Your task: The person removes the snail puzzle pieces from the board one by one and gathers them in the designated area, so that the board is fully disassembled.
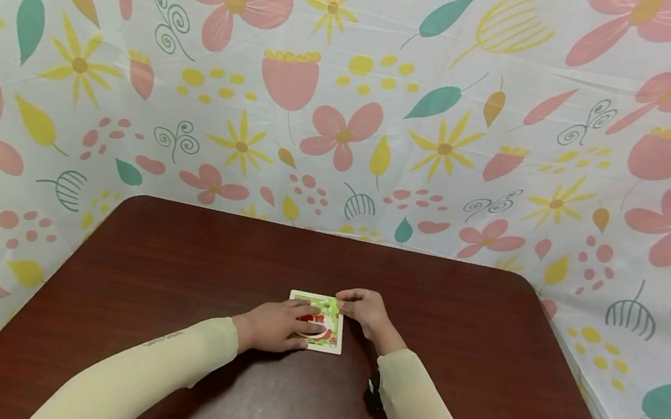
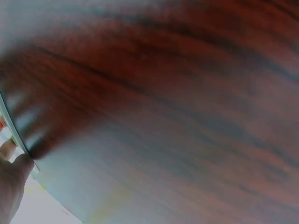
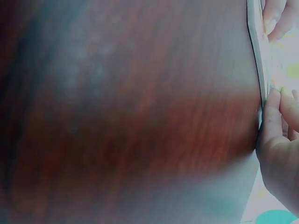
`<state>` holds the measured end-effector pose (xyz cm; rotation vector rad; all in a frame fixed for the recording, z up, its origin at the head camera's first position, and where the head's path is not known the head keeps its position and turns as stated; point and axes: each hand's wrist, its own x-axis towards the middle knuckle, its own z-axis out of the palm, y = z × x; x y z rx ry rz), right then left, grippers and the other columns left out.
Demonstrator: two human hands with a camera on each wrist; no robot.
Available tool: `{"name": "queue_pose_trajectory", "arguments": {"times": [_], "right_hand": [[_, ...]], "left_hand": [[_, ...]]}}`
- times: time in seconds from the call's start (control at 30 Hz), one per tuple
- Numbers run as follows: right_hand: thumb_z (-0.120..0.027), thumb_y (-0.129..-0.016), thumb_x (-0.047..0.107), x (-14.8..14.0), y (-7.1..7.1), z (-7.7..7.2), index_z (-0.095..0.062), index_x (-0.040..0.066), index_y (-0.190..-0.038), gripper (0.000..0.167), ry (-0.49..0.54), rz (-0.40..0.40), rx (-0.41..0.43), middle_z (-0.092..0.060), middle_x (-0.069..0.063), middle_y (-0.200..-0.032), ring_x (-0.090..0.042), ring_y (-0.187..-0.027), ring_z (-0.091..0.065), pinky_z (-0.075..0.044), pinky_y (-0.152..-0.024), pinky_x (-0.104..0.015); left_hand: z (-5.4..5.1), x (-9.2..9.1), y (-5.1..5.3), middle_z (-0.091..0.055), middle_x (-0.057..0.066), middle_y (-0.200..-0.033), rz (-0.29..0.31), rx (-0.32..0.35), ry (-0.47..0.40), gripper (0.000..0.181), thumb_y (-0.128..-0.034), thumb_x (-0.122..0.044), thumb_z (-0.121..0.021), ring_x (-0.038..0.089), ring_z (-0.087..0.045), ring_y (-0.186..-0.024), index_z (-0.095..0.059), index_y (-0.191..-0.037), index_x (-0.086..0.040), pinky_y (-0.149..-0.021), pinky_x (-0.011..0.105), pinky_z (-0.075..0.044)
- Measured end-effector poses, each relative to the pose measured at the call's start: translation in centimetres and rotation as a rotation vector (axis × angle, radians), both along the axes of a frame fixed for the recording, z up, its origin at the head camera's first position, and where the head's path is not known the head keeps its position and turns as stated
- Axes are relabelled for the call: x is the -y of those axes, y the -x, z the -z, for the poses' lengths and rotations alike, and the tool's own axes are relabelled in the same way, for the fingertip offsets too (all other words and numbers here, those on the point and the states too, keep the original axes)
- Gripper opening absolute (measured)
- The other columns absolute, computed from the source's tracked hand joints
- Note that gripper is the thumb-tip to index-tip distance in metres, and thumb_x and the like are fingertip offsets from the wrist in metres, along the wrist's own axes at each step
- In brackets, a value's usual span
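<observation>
A square picture board (image 1: 326, 345) with a pale border and a green, red and white picture lies on the table. My left hand (image 1: 274, 326) rests on it, fingers spread over the picture and covering much of its left half. At the board's far right corner, my right hand (image 1: 366, 312) pinches the edge between thumb and fingers. In the left wrist view, fingers of the left hand (image 2: 13, 179) show beside the board's thin edge (image 2: 14, 133). The right wrist view has the right hand (image 3: 280, 144) at the board's side (image 3: 256, 44), fingertips close together.
The dark brown wooden table (image 1: 207, 249) extends around the board on all sides. Behind it hangs a white cloth (image 1: 326, 187) with pink, yellow and green flowers and leaves. A small black object (image 1: 373, 392) is at the right wrist.
</observation>
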<state>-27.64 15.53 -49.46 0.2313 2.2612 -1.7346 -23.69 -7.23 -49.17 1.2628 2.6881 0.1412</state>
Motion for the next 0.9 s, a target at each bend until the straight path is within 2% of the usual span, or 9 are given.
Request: {"name": "queue_pose_trajectory", "arguments": {"times": [0.27,0.57,0.9], "right_hand": [[-0.064,-0.098,-0.001,-0.06,-0.18,-0.11,-0.071,-0.006,-0.116,0.020,0.026,0.003,0.010,-0.068,-0.022,-0.123,-0.025,-0.105,-0.074,-0.062,-0.091,-0.038],[-0.063,-0.099,0.001,-0.25,-0.04,0.08,-0.071,-0.005,-0.115,0.019,0.029,-0.005,0.003,-0.069,-0.019,-0.120,-0.019,-0.099,-0.073,-0.061,-0.090,-0.036],[-0.062,-0.100,-0.001,-0.32,-0.23,0.18,-0.071,-0.006,-0.116,0.019,0.055,0.003,0.005,-0.070,-0.017,-0.118,-0.015,-0.097,-0.072,-0.061,-0.092,-0.036]], "left_hand": [[-0.24,-0.12,-0.25,-0.044,0.003,-0.162,0.000,0.005,-0.009,0.046,-0.1058,-0.038,-0.055,0.028,-0.041,-0.150,-0.052,-0.151,-0.031,-0.112,0.045,-0.049],[-0.16,-0.25,-0.06,-0.045,0.003,-0.161,-0.007,-0.022,-0.027,0.047,-0.1045,-0.039,-0.057,0.026,-0.042,-0.150,-0.054,-0.150,-0.031,-0.108,0.044,-0.052],[0.05,-0.25,-0.22,-0.042,0.002,-0.163,-0.028,-0.006,-0.019,0.047,-0.1049,-0.039,-0.056,0.026,-0.039,-0.152,-0.051,-0.151,-0.032,-0.113,0.046,-0.049]]}}
